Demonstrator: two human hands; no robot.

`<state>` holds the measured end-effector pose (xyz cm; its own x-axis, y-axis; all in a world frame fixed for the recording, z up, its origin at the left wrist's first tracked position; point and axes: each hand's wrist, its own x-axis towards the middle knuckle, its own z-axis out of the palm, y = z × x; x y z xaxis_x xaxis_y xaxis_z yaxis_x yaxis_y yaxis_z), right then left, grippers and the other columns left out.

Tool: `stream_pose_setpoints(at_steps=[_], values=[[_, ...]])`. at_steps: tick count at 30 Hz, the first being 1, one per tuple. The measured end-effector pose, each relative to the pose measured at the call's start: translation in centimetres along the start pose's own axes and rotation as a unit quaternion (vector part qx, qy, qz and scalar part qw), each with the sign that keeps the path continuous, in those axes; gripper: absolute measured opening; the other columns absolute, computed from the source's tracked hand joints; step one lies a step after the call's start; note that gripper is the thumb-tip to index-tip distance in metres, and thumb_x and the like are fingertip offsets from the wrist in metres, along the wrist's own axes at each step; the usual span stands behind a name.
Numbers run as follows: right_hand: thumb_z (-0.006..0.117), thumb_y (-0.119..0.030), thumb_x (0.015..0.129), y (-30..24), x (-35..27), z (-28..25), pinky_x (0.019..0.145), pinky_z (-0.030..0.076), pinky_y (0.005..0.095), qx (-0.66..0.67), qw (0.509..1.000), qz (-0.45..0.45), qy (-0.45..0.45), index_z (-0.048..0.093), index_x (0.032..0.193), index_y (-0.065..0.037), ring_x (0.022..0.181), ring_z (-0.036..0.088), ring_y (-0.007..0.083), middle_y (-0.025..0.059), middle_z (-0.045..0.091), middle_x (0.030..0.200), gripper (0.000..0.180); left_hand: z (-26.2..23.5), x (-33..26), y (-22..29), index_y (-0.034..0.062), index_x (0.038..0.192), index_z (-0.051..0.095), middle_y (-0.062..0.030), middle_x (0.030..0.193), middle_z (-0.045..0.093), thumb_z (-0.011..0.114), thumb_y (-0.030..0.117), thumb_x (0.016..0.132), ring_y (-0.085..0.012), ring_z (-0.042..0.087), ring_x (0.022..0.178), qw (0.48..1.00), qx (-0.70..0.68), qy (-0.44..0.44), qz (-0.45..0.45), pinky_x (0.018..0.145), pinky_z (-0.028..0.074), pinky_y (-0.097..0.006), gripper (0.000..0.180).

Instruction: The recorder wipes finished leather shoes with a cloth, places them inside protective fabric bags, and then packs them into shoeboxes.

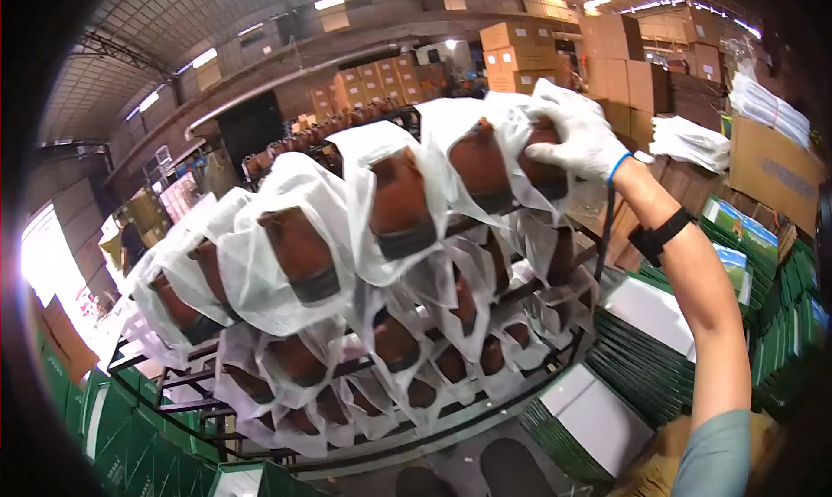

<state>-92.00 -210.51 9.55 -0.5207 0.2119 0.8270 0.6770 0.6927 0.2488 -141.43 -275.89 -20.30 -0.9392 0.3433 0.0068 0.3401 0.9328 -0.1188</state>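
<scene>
My right hand, in a white glove with a blue cuff edge, is closed round the upper part of a brown boot in white wrapping at the right end of a rack's top row. The thumb lies across its near side, while the other fingers are partly hidden by the wrapping. Beside it hangs another wrapped brown boot, and more dark-soled boots continue leftward, each draped in thin white sheet. Lower rows of the dark metal rack hold several more. My left hand is out of view.
Green flat boxes are stacked at the right, and more green boxes stand at the lower left. Brown cartons pile up behind. White folded sheets lie on boards at the right. A person stands far left.
</scene>
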Motion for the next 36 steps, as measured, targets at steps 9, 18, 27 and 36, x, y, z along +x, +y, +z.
stream_pose_setpoints(at_steps=[9,18,27,36], values=[[0.065,-0.046,0.1,0.5,1.5,1.3,0.104,0.056,0.0507,0.014,0.979,0.176,-0.105,0.081,0.119,-0.018,0.118,0.072,0.0415,0.0186,0.077,0.126,0.038,5.8,5.7,-6.8,0.0043,0.163,0.049,-0.0285,0.16,0.056,0.072,0.022,0.098,-0.0461,0.058,0.145,0.972,0.006,-0.207,-0.11,0.121,0.046,-0.052,0.071],[0.065,-0.027,0.102,-8.0,-13.5,-6.9,0.07,0.053,0.0415,0.168,0.914,0.309,0.204,0.075,0.104,0.007,0.073,0.07,0.0229,0.015,0.076,0.082,0.036,-16.6,-14.9,6.2,0.0135,0.087,0.072,-0.0068,0.086,0.07,0.073,0.008,0.07,-0.032,0.07,0.086,0.838,-0.068,0.302,0.45,0.083,0.054,-0.052,0.017],[0.077,-0.02,0.088,-30.2,-32.4,-12.3,0.058,0.044,0.036,0.427,0.902,0.061,0.03,0.071,0.089,-0.005,0.06,0.056,0.0205,0.0045,0.06,0.074,0.016,8.7,-15.9,19.2,0.0043,0.131,0.075,-0.0133,0.125,0.076,0.068,0.023,0.105,-0.0256,0.069,0.127,0.684,-0.625,-0.14,0.349,0.122,0.045,-0.04,0.033],[0.091,-0.036,0.089,-30.4,-21.6,-12.3,0.055,0.048,0.0365,0.522,0.805,-0.137,-0.247,0.076,0.084,-0.01,0.057,0.061,0.0232,0.0035,0.06,0.065,0.031,3.7,-13.6,24.0,0.0077,0.146,0.06,-0.0276,0.133,0.062,0.085,0.016,0.083,-0.0455,0.067,0.121,0.799,-0.446,-0.113,0.388,0.104,0.057,-0.049,0.068]])
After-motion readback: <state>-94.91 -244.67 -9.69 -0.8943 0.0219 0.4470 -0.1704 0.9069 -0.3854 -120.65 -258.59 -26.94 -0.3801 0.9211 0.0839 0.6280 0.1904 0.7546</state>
